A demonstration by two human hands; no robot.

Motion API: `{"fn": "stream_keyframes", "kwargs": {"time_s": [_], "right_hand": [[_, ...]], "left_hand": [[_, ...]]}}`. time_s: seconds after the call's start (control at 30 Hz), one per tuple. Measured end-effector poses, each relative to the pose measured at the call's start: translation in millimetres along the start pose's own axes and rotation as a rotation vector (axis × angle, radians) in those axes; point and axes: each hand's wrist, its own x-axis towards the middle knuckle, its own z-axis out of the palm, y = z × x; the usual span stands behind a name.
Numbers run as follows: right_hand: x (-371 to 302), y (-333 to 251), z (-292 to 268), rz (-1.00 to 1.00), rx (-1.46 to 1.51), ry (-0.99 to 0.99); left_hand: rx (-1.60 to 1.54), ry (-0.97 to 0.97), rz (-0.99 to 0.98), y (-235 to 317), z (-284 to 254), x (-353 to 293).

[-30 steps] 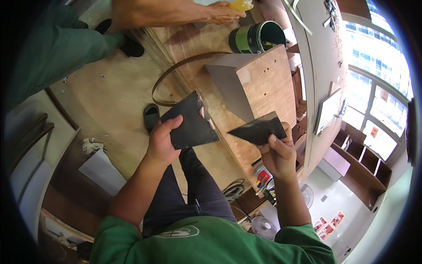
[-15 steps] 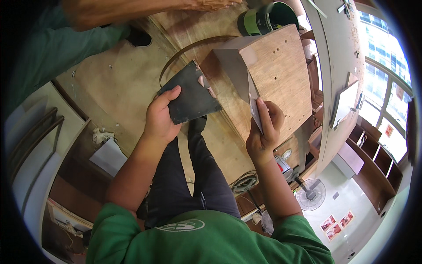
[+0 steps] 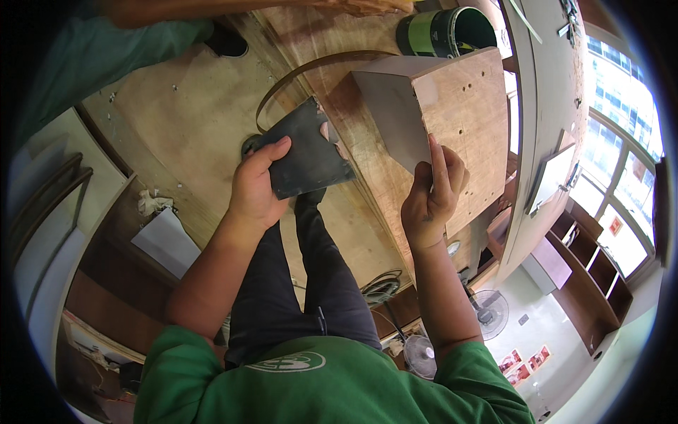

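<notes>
My left hand (image 3: 260, 185) grips a dark, flat square plate (image 3: 308, 157), thumb on top. Pinkish paste clings to the plate's right edge. My right hand (image 3: 436, 198) is closed with the index finger stretched along the near edge of a wooden box (image 3: 472, 116). The thin flat scraper in it is almost wholly hidden by the fingers and the box's grey side. The box has a bare plywood face with several small holes, and a pale smear of paste shows near its corner.
The box stands on a plywood worktop (image 3: 381, 152). Behind it are a green bucket (image 3: 432, 34) and a curved brown edging strip (image 3: 293, 74). Another person's arm (image 3: 212, 8) reaches in at the top left. A coiled cable (image 3: 381, 288) and fans (image 3: 419, 352) are lower right.
My right hand has moved right and slightly up, to the box's edge, and the scraper has turned largely out of sight. The left hand with the plate stays nearly still. The view has shifted slightly.
</notes>
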Motion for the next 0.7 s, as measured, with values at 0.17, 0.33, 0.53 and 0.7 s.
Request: {"fn": "stream_keyframes", "kwargs": {"time_s": [0.17, 0.33, 0.53, 0.7], "right_hand": [[4, -2, 8, 0.014, -0.039, 0.036], [9, -4, 13, 0.027, -0.038, 0.077], [12, -5, 17, 0.030, -0.054, 0.082], [18, -13, 17, 0.046, -0.141, 0.014]], "left_hand": [[0.029, -0.059, 0.018, 2, -1, -4], [0.030, -0.070, -0.011, 2, -4, -5], [0.060, -0.046, -0.024, 3, -9, -7], [0.067, -0.057, -0.006, 4, -12, -7]]}}
